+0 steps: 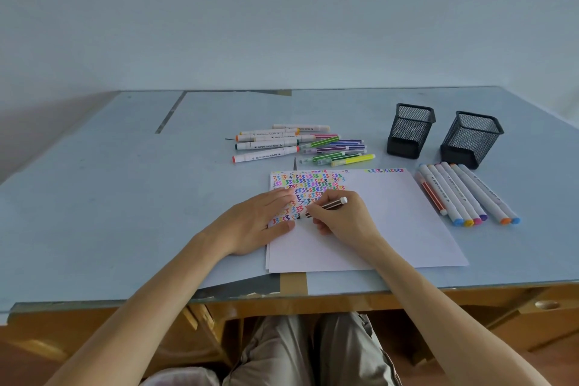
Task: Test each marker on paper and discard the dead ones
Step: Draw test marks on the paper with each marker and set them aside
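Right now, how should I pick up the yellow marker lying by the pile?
Pinch the yellow marker round the middle of its barrel, coming from above. It lies flat at the pile's near edge, with bare table in front for your fingers.

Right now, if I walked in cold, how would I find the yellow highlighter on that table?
Start at the sheet of paper covered in coloured squiggles, then look just beyond its far edge to the loose heap of markers. The yellow highlighter lies at the near right corner of that heap, the only bright yellow barrel among white and striped ones.
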